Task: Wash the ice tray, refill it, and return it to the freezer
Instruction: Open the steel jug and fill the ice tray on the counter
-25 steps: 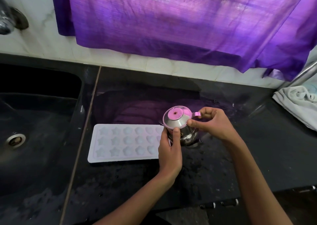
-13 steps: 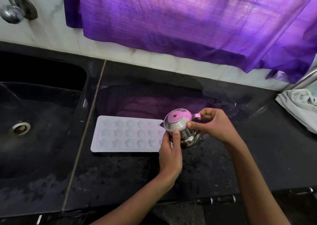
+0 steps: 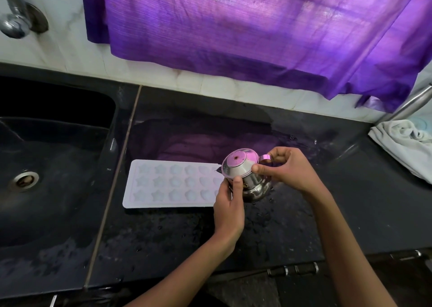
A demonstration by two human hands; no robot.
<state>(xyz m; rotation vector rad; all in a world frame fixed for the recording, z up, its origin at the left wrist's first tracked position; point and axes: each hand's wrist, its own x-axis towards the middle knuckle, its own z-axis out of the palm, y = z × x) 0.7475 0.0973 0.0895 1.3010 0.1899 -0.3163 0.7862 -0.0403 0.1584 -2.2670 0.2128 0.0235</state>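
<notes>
A white ice tray (image 3: 173, 186) with star and round moulds lies flat on the black counter (image 3: 257, 232), just right of the sink. At its right end stands a small steel pot (image 3: 253, 184) with a domed lid (image 3: 238, 165) and a side handle. My left hand (image 3: 230, 209) grips the pot's near side, thumb up against the lid's rim. My right hand (image 3: 288, 168) holds the pot from the right, thumb on the lid's edge and fingers curled at the handle. The tray's right end is hidden behind the pot and my left hand.
A black sink (image 3: 46, 173) with a drain (image 3: 24, 180) fills the left. A tap (image 3: 14, 19) sticks out of the tiled wall above it. A purple cloth (image 3: 257, 33) hangs over the back wall. A white towel (image 3: 406, 140) lies at the right. The counter is wet.
The hands and the pot stay in the same hold beside the tray. Only the camera has drifted, bringing more of the tap and counter front into view.
</notes>
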